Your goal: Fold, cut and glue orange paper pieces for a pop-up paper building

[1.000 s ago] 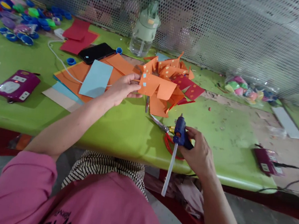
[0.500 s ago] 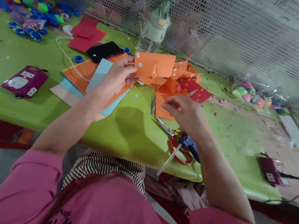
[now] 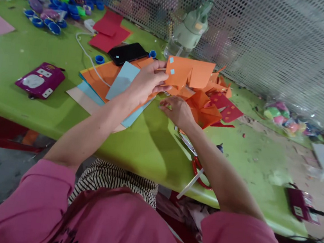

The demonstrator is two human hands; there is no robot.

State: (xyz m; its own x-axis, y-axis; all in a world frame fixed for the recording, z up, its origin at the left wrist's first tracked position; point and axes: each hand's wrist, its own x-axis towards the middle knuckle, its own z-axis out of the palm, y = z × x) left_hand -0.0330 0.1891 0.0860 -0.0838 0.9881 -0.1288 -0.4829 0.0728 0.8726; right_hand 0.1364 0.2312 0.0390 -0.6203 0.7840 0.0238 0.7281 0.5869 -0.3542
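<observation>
My left hand (image 3: pixel 147 84) pinches a folded orange paper piece (image 3: pixel 190 73) with small light-blue squares on it and holds it up above the green table (image 3: pixel 35 94). Just below, my right hand (image 3: pixel 177 111) rests low on the table with its fingertips together on something tiny that I cannot make out, beside a pile of folded orange papers (image 3: pixel 205 109). Under my right forearm lie red-handled scissors (image 3: pixel 199 167) and a blue glue gun (image 3: pixel 219 147), mostly hidden, with its white glue stick (image 3: pixel 189 184) poking over the table's front edge.
Stacked orange and light-blue sheets (image 3: pixel 110 81), a black phone (image 3: pixel 127 53), red sheets (image 3: pixel 109 34) and a pale green bottle (image 3: pixel 189 30) lie behind. A purple power strip (image 3: pixel 39 81) sits left, another (image 3: pixel 301 203) right. Bottle caps (image 3: pixel 55 2) crowd far left. Mesh fence (image 3: pixel 278 41) backs the table.
My right hand put the glue gun down on the scissors and moved up to the spot under the orange piece. My left hand lifted that piece off the pile.
</observation>
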